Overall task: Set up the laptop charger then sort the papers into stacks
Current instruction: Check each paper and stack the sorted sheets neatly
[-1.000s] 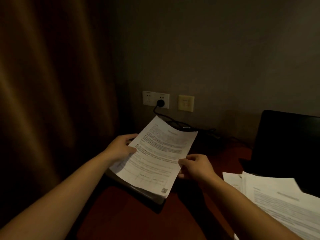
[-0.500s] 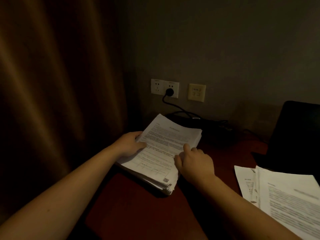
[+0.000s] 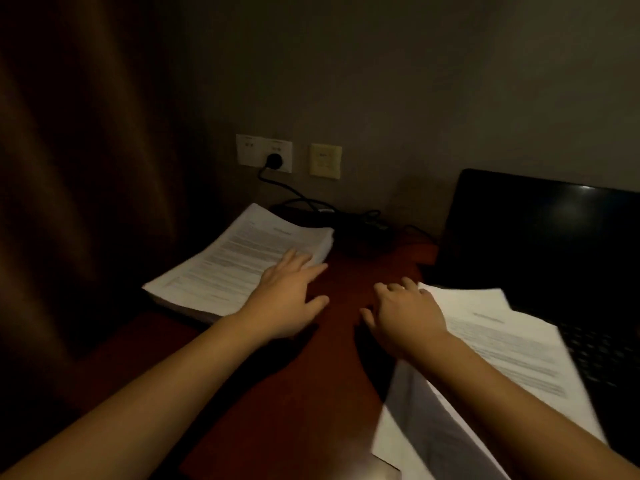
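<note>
Half a second back both hands were on the tall pile. Now the right hand has crossed over to the loose sheets, and the left hand has slid to the pile's near right corner. The head has also turned, bringing the laptop further into sight.

From the head view, the charger part looks done. A dark plug sits in the wall socket, and its cable runs down to the back edge of the desk and on toward the laptop. I cannot make out where it enters the machine.

The sorting looks well along but not finished. One thick stack lies squared up by the desk's back left corner. A smaller heap of loose papers is still fanned unevenly along the right side, reaching the near edge and overlapping the laptop's keyboard.

The left grip is open, with fingers spread flat across the stack's corner and partly on bare desk, holding nothing. The right grip is also open. Its fingers are loosely bent, with the tips at the left edge of the top loose sheet and the thumb held wide on the desk. I see no pinch yet.
</note>
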